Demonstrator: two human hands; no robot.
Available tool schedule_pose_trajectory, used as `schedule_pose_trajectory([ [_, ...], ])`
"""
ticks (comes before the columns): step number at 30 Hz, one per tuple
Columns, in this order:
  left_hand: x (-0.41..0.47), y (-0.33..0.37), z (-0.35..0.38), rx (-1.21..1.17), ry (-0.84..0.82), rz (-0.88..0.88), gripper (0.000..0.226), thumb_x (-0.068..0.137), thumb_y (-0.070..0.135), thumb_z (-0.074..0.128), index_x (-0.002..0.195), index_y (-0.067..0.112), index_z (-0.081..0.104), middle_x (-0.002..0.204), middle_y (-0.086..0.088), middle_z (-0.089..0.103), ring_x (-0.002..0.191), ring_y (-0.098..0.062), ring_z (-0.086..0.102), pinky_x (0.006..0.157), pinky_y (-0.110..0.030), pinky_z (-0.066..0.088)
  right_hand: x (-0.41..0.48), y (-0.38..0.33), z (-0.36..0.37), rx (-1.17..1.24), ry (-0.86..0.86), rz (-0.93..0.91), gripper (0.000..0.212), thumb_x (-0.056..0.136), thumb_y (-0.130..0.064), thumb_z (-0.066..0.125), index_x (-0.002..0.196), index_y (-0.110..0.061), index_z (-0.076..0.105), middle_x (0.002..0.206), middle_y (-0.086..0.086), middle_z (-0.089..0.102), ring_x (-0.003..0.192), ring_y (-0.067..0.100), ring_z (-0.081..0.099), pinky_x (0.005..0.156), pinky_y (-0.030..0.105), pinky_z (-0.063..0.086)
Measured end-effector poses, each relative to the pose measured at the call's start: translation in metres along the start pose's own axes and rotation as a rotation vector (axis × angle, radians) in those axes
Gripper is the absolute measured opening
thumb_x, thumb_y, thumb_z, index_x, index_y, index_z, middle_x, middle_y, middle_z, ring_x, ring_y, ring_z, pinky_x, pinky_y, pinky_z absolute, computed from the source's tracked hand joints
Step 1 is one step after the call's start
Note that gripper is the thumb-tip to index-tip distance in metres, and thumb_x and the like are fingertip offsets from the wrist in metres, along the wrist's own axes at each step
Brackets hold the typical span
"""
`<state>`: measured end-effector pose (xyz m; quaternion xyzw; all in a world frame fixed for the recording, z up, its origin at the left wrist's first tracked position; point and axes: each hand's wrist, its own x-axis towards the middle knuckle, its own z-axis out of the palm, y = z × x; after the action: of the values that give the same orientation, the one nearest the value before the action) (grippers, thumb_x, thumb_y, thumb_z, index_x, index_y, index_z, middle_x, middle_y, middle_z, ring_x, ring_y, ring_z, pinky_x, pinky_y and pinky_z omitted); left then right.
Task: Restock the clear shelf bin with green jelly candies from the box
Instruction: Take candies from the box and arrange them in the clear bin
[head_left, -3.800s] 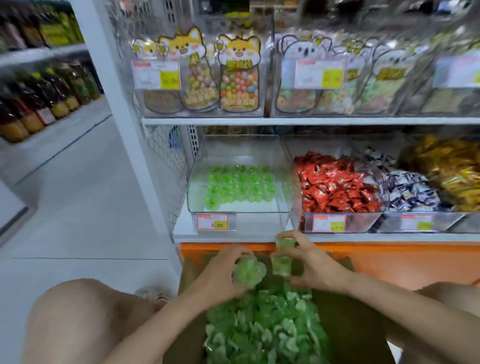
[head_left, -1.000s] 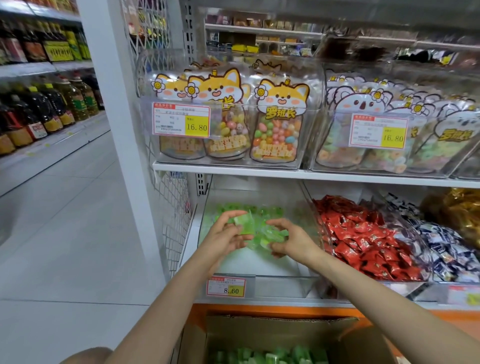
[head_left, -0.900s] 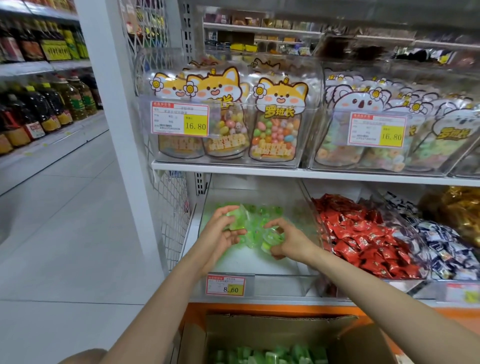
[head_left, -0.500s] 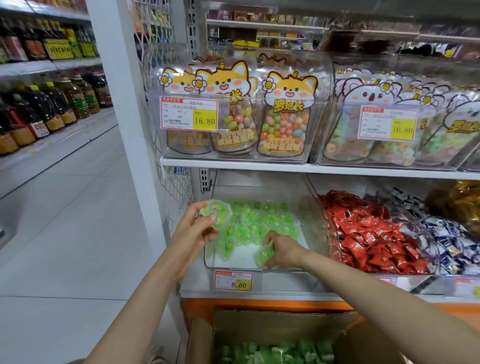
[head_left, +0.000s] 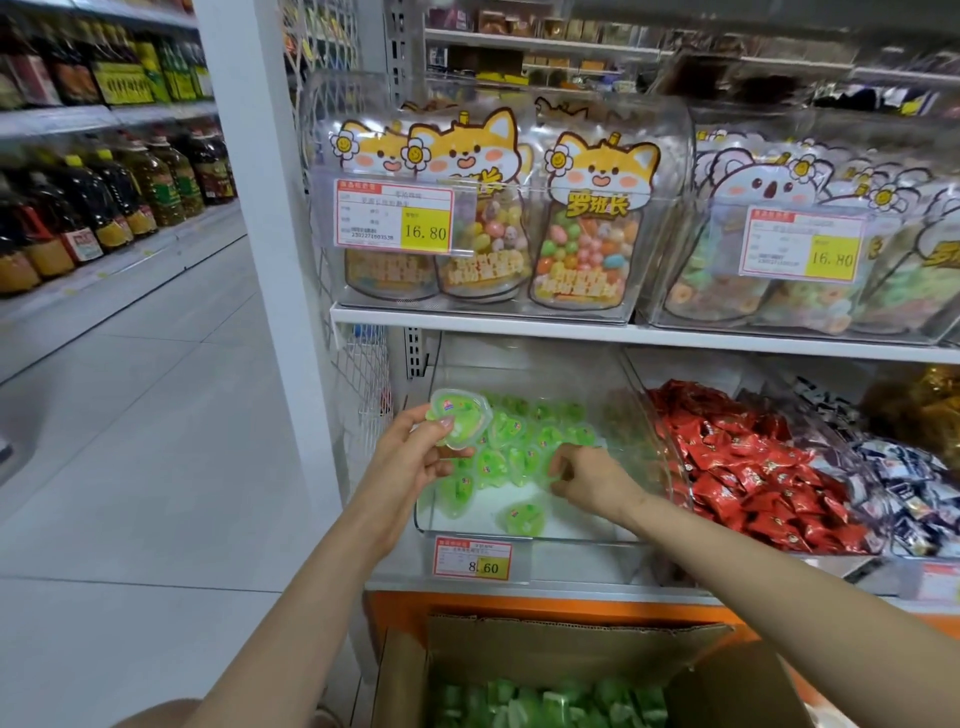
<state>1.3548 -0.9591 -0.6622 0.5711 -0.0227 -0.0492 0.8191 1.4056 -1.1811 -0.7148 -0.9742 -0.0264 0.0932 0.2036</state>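
Observation:
The clear shelf bin (head_left: 631, 415) sits on the lower shelf, partly filled with green jelly candies (head_left: 524, 441) in small sealed cups. My left hand (head_left: 410, 462) is at the bin's left front corner and pinches one green jelly cup (head_left: 460, 418) between thumb and fingers, above the bin's edge. My right hand (head_left: 589, 478) reaches inside the bin, its fingers curled on a candy at the right of the pile. One loose jelly cup (head_left: 522, 517) lies alone near the bin's front wall. The open cardboard box (head_left: 571, 649) stands on the floor below, with more green candies (head_left: 545, 701) inside.
A bin of red wrapped candies (head_left: 753, 467) adjoins on the right, with dark-wrapped sweets (head_left: 914, 493) beyond it. A price tag (head_left: 480, 558) hangs below the clear bin. Candy jars (head_left: 587, 234) fill the shelf above. A white post (head_left: 260, 260) and the aisle floor (head_left: 130, 441) lie left.
Both hands carried candies up from the box into the bin. In the last half second my right hand left a cup near the front wall and moved back to the pile; my left keeps its cup.

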Motion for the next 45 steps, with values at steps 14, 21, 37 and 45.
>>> schedule_pose_trajectory([
  [14,0.007,0.004,0.01,-0.082,0.003,-0.007,0.009,0.094,0.007,0.044,0.09,0.012,0.05,0.091,-0.004,0.065,0.082,-0.017,0.065,0.066,-0.023,0.051,0.006,-0.01,0.026,0.538,-0.358,0.411,0.021,0.084,-0.013,0.07,0.086,0.002,0.055,0.05,0.011,0.059,0.038,0.016,0.052,0.042,0.025,0.047],
  [21,0.009,0.004,0.006,-0.057,-0.014,0.0,0.02,0.097,0.009,0.041,0.105,-0.003,0.055,0.092,-0.008,0.071,0.093,-0.027,0.068,0.084,-0.031,0.056,0.011,-0.01,0.019,0.791,-0.338,0.439,0.016,0.09,-0.001,0.058,0.075,-0.001,0.052,0.047,0.008,0.063,0.042,0.012,0.063,0.043,0.022,0.053],
  [37,0.013,-0.018,0.009,0.346,0.01,-0.113,0.024,0.093,0.017,0.054,0.114,0.005,0.053,0.098,-0.007,0.064,0.067,-0.011,0.067,0.06,-0.02,0.049,0.018,-0.03,0.03,0.774,-0.19,0.451,0.017,0.084,-0.002,0.067,0.071,0.005,0.058,0.057,0.019,0.064,0.04,0.02,0.058,0.04,0.026,0.052],
  [45,0.02,-0.029,0.025,0.273,-0.048,-0.197,0.019,0.092,0.006,0.054,0.111,0.006,0.052,0.091,-0.011,0.062,0.07,-0.02,0.07,0.069,-0.023,0.057,-0.007,-0.021,-0.023,0.655,0.051,0.123,0.023,0.092,0.002,0.048,0.076,-0.011,0.059,0.061,0.007,0.06,0.033,0.004,0.051,0.039,0.016,0.045],
])
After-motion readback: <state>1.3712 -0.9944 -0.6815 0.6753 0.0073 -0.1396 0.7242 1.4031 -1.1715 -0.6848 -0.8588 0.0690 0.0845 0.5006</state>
